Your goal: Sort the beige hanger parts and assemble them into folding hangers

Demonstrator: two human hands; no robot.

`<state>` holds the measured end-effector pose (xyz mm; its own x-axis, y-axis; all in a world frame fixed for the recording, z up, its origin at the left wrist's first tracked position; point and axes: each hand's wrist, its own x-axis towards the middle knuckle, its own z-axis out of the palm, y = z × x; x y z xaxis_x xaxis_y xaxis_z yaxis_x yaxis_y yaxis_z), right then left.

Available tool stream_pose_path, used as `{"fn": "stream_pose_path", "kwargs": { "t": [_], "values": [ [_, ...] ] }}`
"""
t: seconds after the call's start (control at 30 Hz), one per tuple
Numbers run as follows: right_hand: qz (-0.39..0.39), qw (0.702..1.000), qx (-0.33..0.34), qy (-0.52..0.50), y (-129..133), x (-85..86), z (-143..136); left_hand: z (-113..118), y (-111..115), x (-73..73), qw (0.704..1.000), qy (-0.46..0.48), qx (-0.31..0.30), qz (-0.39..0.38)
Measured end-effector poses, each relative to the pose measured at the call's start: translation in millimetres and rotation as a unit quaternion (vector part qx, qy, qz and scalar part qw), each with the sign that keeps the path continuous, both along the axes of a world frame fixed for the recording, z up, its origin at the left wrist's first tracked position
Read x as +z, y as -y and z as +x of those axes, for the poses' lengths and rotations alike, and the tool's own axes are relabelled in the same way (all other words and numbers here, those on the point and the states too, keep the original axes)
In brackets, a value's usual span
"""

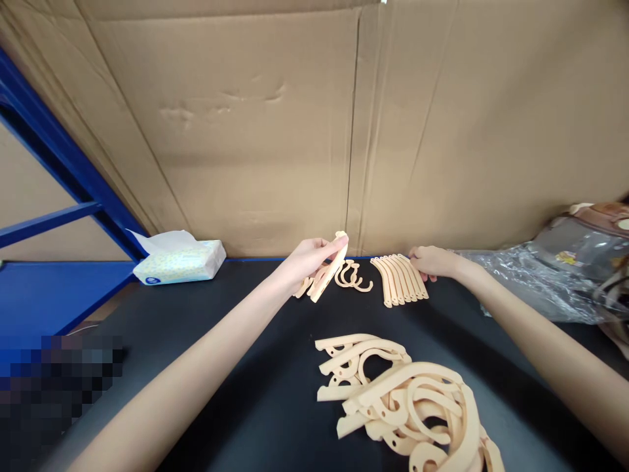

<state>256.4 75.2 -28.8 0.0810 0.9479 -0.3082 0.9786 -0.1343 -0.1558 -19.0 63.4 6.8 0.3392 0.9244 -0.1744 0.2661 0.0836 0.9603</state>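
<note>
My left hand (314, 257) is closed around a beige plastic hanger arm (330, 272), held tilted above the table. Beside and partly behind it lie several loose beige hooks (354, 278) and another beige piece (303, 286), half hidden by the hand. My right hand (432, 261) has its thumb and curled fingers at the upper right end of a neat row of curved hanger arms (399, 280), pinching the outermost one. Closer to me is a large overlapping pile of beige folding hangers (417, 400), with hooks and arms together.
A pack of tissues (179, 259) sits at the back left, by a blue metal frame (59, 144). Clear plastic bags (535, 275) lie at the right, behind my right forearm. A cardboard wall (255, 131) closes off the back of the black table (196, 354).
</note>
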Motion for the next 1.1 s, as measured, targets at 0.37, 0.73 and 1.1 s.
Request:
{"fn": "stream_pose_path", "kwargs": {
  "t": [0.37, 0.73, 1.1],
  "values": [
    [0.050, 0.994, -0.022, 0.091, 6.7, -3.3, -19.6, 6.2, -1.6, -7.5, 0.995, 0.072, -0.004, -0.062],
    [0.165, 0.983, -0.030, 0.071, 25.6, 18.6, -45.7, 9.9, -1.7, -14.9, 0.984, 0.151, -0.052, -0.073],
    [0.396, 0.871, 0.154, -0.246, 56.9, 60.2, -69.0, 0.7, 4.1, 16.0, 0.982, 0.109, -0.070, 0.135]
  ]
}}
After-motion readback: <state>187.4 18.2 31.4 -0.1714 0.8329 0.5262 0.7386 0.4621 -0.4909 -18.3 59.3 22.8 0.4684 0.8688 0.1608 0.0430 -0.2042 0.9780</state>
